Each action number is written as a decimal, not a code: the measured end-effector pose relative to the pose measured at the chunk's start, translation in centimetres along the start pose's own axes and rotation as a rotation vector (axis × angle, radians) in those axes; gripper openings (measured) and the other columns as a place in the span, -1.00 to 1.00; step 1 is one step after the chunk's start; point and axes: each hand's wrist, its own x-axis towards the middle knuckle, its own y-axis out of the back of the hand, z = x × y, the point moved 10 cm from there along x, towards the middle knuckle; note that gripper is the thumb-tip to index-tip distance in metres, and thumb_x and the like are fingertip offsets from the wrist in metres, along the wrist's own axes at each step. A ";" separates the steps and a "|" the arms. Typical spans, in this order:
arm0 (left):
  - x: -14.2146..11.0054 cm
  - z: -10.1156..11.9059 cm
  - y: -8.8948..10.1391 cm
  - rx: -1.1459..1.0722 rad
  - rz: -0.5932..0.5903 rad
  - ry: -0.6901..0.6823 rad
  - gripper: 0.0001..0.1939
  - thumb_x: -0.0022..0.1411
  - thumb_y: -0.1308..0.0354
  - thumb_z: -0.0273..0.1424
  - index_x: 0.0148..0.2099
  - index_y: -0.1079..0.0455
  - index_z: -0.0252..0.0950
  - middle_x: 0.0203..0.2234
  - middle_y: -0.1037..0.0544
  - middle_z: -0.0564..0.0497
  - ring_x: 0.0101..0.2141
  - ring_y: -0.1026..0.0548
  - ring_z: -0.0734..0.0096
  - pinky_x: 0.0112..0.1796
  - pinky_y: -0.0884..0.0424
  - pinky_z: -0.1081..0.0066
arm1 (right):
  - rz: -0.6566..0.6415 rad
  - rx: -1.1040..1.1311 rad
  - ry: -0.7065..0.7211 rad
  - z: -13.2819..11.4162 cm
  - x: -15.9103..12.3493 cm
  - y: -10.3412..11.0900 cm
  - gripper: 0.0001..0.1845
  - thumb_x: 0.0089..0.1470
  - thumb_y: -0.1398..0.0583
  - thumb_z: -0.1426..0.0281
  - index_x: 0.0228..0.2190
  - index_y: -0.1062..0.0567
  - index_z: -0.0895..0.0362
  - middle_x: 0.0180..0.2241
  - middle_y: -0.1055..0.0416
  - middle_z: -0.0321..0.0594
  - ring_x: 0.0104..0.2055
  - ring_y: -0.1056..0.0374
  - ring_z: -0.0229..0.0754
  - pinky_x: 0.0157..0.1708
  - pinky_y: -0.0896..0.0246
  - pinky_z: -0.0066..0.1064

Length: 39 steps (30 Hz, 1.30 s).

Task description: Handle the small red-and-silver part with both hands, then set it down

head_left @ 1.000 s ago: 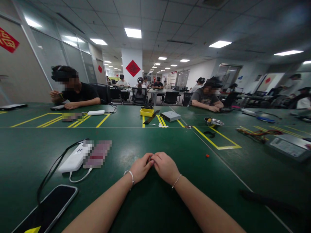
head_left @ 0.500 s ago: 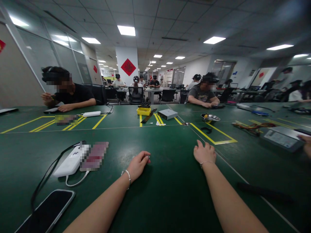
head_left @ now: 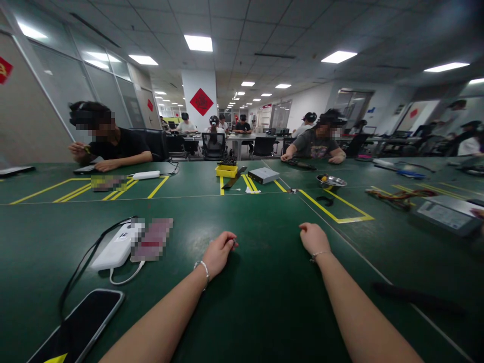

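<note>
My left hand (head_left: pixel 220 253) is closed low over the green table (head_left: pixel 264 297), thumb and fingers pressed together. A tiny glint shows at its fingertips; what it holds is too small to name. Across a stretch of tabletop to the right, my right hand (head_left: pixel 314 239) has its fingers folded under, and whatever they hold, if anything, is hidden. Left of my left hand lie a white power bank (head_left: pixel 120 246) and a blurred reddish rectangular item (head_left: pixel 154 239), with a white cable beside them. Closer to me is a dark-screened phone (head_left: pixel 81 322).
A yellow bin (head_left: pixel 226 171), a grey metal box (head_left: pixel 263 175) and a metal bowl (head_left: pixel 335 181) stand farther back. At right are a power supply unit (head_left: pixel 448 216) with wires (head_left: pixel 397 197) and a dark elongated object (head_left: pixel 416 297). Two people sit across the table.
My right hand's fingers, spread before, have folded in. My left hand stays closed. The view has shifted slightly. The person at right across the table has moved their arms apart.
</note>
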 end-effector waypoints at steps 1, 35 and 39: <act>0.0 0.0 0.0 -0.005 -0.001 -0.004 -0.81 0.11 0.11 -0.35 -0.23 -0.24 -0.26 -0.43 -0.45 0.05 -0.43 -0.39 0.48 -0.33 -0.29 0.44 | -0.011 0.119 0.048 -1.7 -0.5 -0.5 -0.75 -0.14 -0.04 0.47 -0.36 -0.44 0.16 -0.31 -0.36 -0.09 -0.31 -0.29 -0.18 -0.31 -0.15 -0.37; -0.4 1.9 0.6 0.144 0.126 -0.115 -0.83 0.00 -0.05 -0.44 -0.27 -0.31 -0.25 -0.47 -0.42 0.08 -0.46 -0.35 0.52 -0.39 -0.29 0.48 | -0.728 1.643 -0.126 -15.6 -9.2 -9.7 -0.80 -0.32 -0.29 0.50 -0.50 -0.45 0.19 -0.53 -0.36 -0.30 -0.49 -0.27 -0.38 -0.34 -0.18 -0.45; -0.6 2.9 0.8 0.201 0.160 -0.146 -0.87 -0.01 -0.07 -0.43 -0.32 -0.34 -0.25 -0.46 -0.41 0.07 -0.44 -0.35 0.50 -0.39 -0.28 0.47 | -0.661 1.647 -0.120 -15.9 -9.5 -9.3 -0.80 -0.35 -0.30 0.47 -0.52 -0.45 0.19 -0.52 -0.38 -0.29 -0.44 -0.29 -0.35 -0.31 -0.16 -0.43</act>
